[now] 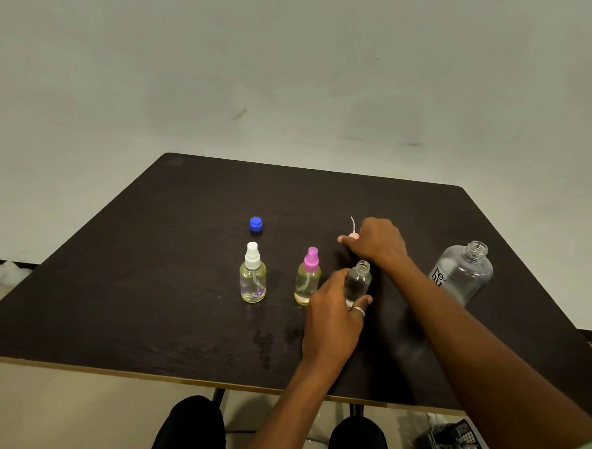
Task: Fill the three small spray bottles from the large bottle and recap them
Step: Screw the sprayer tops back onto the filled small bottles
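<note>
- The dark brown, matt, square-cornered table (181, 287) with a pale edge strip carries everything.
- The large clear plastic bottle (463, 272) with black lettering stands uncapped near the table's right edge, its threaded neck bare. Its fill level cannot be made out.
- The right hand (376, 244) reaches forward over the table on an outstretched bare arm, palm down. Its fingers are curled over a pale pink spray head (354, 236) lying on the tabletop, whose thin white dip tube (352, 224) sticks out beyond the hand.
- The left hand (334, 315), a silver ring on one finger, wraps thumb and fingers round the lower body of a small clear uncapped bottle (358, 282). The bottle is upright, just in front of the right wrist.
- A small clear bottle with a pink spray top (308, 280) stands just left of the left hand, holding yellowish liquid.
- A small clear bottle with a white spray top (252, 277) stands further left, also holding yellowish liquid.
- A glossy blue ridged screw cap (256, 224) sits alone behind the white-topped bottle.
</note>
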Motion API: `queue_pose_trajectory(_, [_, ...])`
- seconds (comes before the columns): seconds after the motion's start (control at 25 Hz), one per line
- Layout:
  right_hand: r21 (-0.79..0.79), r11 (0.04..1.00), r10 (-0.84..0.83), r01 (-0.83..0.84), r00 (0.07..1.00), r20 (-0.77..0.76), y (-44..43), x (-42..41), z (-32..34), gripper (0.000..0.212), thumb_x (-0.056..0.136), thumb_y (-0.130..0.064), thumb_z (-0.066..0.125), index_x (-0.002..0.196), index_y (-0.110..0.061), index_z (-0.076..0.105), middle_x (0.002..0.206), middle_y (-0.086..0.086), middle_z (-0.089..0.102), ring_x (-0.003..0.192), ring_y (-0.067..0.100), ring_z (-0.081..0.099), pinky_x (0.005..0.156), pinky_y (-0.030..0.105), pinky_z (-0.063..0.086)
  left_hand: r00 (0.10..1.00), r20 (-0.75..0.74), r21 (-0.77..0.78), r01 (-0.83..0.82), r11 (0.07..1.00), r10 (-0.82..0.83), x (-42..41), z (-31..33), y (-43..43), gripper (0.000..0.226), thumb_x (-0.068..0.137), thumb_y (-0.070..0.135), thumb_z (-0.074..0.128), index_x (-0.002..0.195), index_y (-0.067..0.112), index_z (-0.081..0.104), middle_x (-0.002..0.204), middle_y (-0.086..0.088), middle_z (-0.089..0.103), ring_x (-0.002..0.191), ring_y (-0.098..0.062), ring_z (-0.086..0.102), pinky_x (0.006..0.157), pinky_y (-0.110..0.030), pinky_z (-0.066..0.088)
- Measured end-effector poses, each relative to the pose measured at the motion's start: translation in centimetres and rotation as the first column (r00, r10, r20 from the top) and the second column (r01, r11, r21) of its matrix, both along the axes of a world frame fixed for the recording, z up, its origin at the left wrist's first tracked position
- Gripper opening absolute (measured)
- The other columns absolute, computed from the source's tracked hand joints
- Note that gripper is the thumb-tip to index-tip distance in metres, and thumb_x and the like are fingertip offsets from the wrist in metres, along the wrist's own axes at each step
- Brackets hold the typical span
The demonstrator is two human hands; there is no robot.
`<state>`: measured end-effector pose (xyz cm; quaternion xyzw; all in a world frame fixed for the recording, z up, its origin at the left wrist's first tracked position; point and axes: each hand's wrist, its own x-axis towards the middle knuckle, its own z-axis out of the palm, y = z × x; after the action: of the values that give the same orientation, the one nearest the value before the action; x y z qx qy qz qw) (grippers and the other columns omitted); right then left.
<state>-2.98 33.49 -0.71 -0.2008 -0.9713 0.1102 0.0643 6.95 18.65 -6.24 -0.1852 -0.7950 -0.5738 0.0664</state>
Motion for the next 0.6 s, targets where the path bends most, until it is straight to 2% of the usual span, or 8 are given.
queue_pose_trajectory(0.08, [0.042, 0.999, -0.001, 0.002, 1.0, -0.018, -0.4, 0.0, -0.5, 0.04, 0.079, -0.052, 0.067, 0.078, -0.014, 0.057, 0.077, 0.004, 0.061, 0.073, 0.023, 0.062, 0.069, 0.038, 0.055, 1.0, 0.001, -0.001, 0.006, 1.0, -0.006, -0.1, 0.0, 0.0, 0.043, 0.083, 0.025, 0.078, 0.122, 0.023, 0.061, 0.11, 0.008, 0.069, 0.1, -0.004, 0.065, 0.086, -0.026, 0.056])
queue_pose_trajectory(0.16, [0.072, 0.997, 0.01, -0.009, 1.0, -0.018, -0.5, -0.1, -0.6, 0.03, 0.081, -0.04, 0.067, 0.086, -0.011, 0.062, 0.081, 0.006, 0.063, 0.075, 0.025, 0.062, 0.071, 0.041, 0.056, 1.0, 0.002, -0.005, 0.007, 1.0, -0.007, -0.1, -0.1, -0.1, 0.042, 0.083, 0.025, 0.078, 0.121, 0.023, 0.061, 0.109, 0.009, 0.069, 0.099, -0.004, 0.065, 0.086, -0.025, 0.055])
queue_pose_trajectory(0.32, [0.048, 0.998, 0.049, -0.046, 0.997, -0.053, -0.5, 0.5, 1.2, 0.017, 0.078, -0.027, 0.063, 0.086, -0.012, 0.061, 0.084, 0.008, 0.064, 0.076, 0.027, 0.062, 0.07, 0.04, 0.056, 1.0, -0.008, -0.004, 0.007, 1.0, -0.007, 0.0, 0.0, -0.1, 0.043, 0.082, 0.024, 0.079, 0.121, 0.023, 0.061, 0.109, 0.008, 0.069, 0.099, -0.005, 0.065, 0.085, -0.024, 0.055])
queue_pose_trajectory(0.4, [0.038, 0.993, 0.113, -0.11, 0.99, -0.088, -0.5, 1.4, 3.3, 0.016, 0.077, -0.028, 0.064, 0.087, -0.016, 0.06, 0.084, 0.005, 0.065, 0.075, 0.023, 0.061, 0.069, 0.038, 0.056, 1.0, -0.004, -0.016, 0.009, 1.0, -0.009, -0.1, -0.1, -0.1, 0.045, 0.083, 0.026, 0.079, 0.123, 0.022, 0.06, 0.111, 0.007, 0.069, 0.1, -0.006, 0.065, 0.086, -0.025, 0.055])
queue_pose_trajectory(0.6, [0.043, 0.948, 0.316, -0.314, 0.947, -0.056, -0.8, 7.2, 12.1, 0.016, 0.077, -0.025, 0.07, 0.093, -0.021, 0.069, 0.091, -0.006, 0.066, 0.082, 0.011, 0.059, 0.068, 0.025, 0.047, 1.0, -0.002, -0.021, 0.004, 1.0, -0.004, -0.3, -0.3, -0.2, 0.046, 0.082, 0.029, 0.079, 0.123, 0.021, 0.061, 0.11, 0.004, 0.07, 0.098, -0.009, 0.066, 0.084, -0.027, 0.056])
